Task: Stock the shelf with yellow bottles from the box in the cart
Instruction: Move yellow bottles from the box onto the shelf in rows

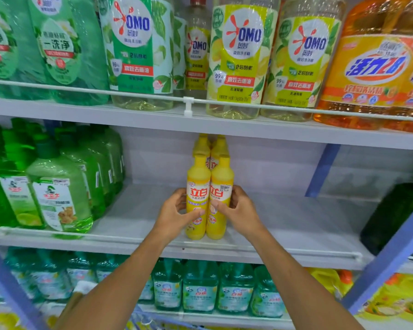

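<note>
Left hand (177,210): clamped on left front bottle (198,198). Right hand (239,210): clamped on right front bottle (221,198). Both bottles upright, touching, at the front of the middle shelf (284,225), between the hands. Two more bottles (210,146) stand just behind. Stock count: four visible; most of the shelf bare, so stocking looks early. Box and cart not in view.

I am holding two bottles side by side near the front edge of the middle shelf (284,225), my left hand (177,214) on the left bottle (197,198) and my right hand (240,210) on the right bottle (221,198). Two more bottles (211,148) are standing directly behind them. Pump bottles (57,194) are sitting well to the left on the same shelf.
</note>
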Motion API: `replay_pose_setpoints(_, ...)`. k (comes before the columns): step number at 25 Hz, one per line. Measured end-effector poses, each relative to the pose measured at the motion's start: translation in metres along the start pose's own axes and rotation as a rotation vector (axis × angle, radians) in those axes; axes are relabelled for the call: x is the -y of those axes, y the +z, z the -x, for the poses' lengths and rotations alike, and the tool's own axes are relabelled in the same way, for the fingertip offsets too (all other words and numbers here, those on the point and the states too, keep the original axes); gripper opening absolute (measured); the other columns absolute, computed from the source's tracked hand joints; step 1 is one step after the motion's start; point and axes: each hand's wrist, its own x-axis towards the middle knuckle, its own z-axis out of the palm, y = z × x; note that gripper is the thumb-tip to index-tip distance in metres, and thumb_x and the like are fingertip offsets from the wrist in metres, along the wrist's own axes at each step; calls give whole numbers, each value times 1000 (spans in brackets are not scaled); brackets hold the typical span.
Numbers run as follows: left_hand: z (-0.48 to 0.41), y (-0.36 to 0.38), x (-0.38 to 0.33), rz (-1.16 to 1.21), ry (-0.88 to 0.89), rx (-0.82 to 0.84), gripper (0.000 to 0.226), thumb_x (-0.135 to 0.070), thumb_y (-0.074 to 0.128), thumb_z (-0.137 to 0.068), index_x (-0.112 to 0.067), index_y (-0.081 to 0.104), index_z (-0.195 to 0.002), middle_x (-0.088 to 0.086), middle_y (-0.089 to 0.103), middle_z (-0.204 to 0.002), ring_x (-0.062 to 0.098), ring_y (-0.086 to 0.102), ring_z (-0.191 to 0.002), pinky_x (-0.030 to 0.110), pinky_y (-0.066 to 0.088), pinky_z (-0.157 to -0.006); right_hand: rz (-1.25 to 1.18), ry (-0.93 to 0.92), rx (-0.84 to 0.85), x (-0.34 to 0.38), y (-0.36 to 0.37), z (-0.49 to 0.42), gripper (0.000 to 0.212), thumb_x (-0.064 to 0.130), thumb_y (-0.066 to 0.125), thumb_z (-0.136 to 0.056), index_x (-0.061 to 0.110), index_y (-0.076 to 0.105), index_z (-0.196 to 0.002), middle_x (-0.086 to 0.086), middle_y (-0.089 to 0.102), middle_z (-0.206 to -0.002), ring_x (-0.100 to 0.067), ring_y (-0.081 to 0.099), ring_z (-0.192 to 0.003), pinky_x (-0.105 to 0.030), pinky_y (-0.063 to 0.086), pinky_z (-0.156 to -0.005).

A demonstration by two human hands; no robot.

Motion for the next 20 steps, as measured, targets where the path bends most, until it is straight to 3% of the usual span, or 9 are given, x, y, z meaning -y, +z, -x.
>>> replay_pose_setpoints(4,-3,-2,2,-17,-5,17,59,-19,87,-77,-24,60,-130,-6,73,-118,13,69,-109,29,56,-94,29,-13,105,2,-2,2,59,51,80,-78,29,56,-128,6,70,-125,-15,67,-116,-50,54,-99)
replay_pose_setpoints(8,4,1,6,-5,-43,-51,64,-17,89,-74,-23,56,-129,-5,72,-116,10,69,-106,25,58,-86,18,10,-85,-4,8,16,57,35,88,-75,27,56,-123,6,71,-121,-7,69,-107,-36,59,-93)
replay_pose_setpoints(10,9,5,12,-37,-44,-100,60,-14,90,-72,-23,57,-122,-5,71,-114,6,69,-102,23,58,-86,45,1,-176,-11,14,21,56,30,90,-73,20,60,-120,5,73,-114,-6,71,-101,-38,60,-90)
replay_pose_setpoints(15,1,7,16,-114,-61,-100,53,-15,90,-72,-20,60,-115,-8,72,-107,4,69,-96,13,55,-76,69,-5,-182,-14,15,14,51,28,88,-75,22,62,-119,7,73,-113,-5,71,-100,-35,60,-90)
replay_pose_setpoints(20,-6,8,19,-157,-63,-91,48,-17,88,-75,-20,62,-116,-10,71,-106,1,67,-96,18,58,-82,97,-6,-201,-15,19,9,53,30,85,-79,19,62,-125,8,73,-116,-4,70,-102,-31,59,-91)
